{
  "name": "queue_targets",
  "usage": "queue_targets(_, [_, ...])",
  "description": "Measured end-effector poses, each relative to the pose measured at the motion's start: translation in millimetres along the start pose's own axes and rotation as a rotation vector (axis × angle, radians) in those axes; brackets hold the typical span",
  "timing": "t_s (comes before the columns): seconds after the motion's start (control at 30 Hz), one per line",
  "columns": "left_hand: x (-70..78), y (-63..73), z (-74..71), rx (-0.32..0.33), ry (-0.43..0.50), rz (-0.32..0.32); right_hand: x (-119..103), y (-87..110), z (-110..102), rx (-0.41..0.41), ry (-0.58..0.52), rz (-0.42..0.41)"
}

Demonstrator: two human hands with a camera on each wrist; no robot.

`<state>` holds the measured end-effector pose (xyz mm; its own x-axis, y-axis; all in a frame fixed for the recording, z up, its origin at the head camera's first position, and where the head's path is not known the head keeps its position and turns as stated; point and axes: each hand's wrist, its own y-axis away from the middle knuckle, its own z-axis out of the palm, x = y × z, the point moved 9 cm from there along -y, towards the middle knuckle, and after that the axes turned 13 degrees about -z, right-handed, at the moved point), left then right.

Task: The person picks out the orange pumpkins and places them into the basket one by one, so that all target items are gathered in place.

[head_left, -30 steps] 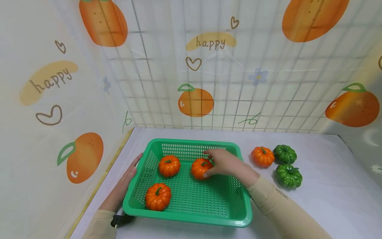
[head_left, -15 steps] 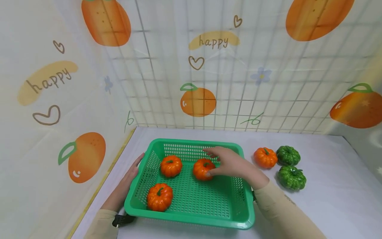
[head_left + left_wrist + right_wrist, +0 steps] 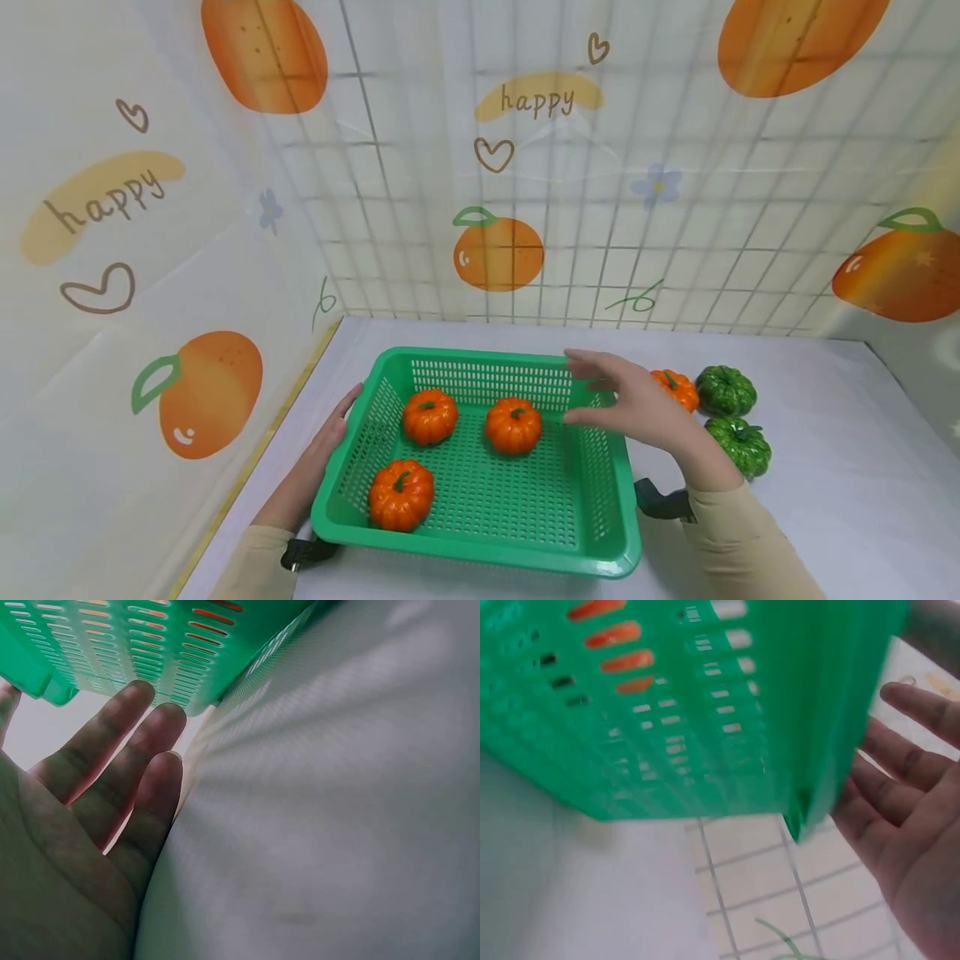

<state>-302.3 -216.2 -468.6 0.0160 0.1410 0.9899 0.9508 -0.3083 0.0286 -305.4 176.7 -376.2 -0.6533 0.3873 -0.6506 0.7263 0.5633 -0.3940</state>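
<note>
A green plastic basket (image 3: 472,546) with slotted walls stands on the white-covered table. Inside it sit three small orange pumpkins: one at the back left (image 3: 431,418), another right of centre (image 3: 513,427), a third at the front left (image 3: 401,497). My left hand (image 3: 315,458) lies along the basket's left outer side; the left wrist view shows its fingers (image 3: 161,784) extended beside the slotted wall (image 3: 142,645). Over the right rim is my right hand (image 3: 633,402), thumb and fingers spread with nothing between them. In the right wrist view its fingers (image 3: 904,761) appear beyond the basket wall (image 3: 697,765).
Right of the basket, an orange pumpkin (image 3: 677,390) is partly hidden by my right hand. Close to it are two green pumpkins, one behind (image 3: 726,390) and one in front (image 3: 741,446). A patterned curtain (image 3: 405,183) hangs along the back and sides of the table.
My right hand has let go of the right-of-centre orange pumpkin and moved right, up to the basket's right rim. That pumpkin stays in the basket. My left hand keeps its place.
</note>
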Motion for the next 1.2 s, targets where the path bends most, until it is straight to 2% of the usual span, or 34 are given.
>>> queue_targets(0.17, [-0.7, -1.2, -0.1, -0.013, -0.01, -0.009, 12.1, 14.3, -20.0, 0.026, -0.027, 0.062])
queue_targets(0.37, [-1.7, -2.9, -1.2, -0.016, -0.026, 0.013, 29.7, 30.6, -48.1, 0.064, 0.015, 0.15])
queue_targets(0.7, [-4.5, -1.2, -0.4, -0.02, 0.021, -0.01, 61.6, 58.0, -91.3, 0.103, 0.057, 0.249])
queue_targets(0.87, [-4.5, -0.6, 0.1, -0.03, 0.029, -0.008, 79.4, 68.2, -95.8, 0.087, 0.057, 0.31])
queue_targets(1.07, [-3.7, -1.5, 0.3, -0.025, 0.018, 0.007, 103.9, 74.6, -89.3, 0.029, 0.105, 0.38])
queue_targets(1.2, [-4.0, -1.6, 0.0, -0.018, 0.016, 0.004, 111.0, 74.8, -83.3, -0.007, 0.132, 0.395])
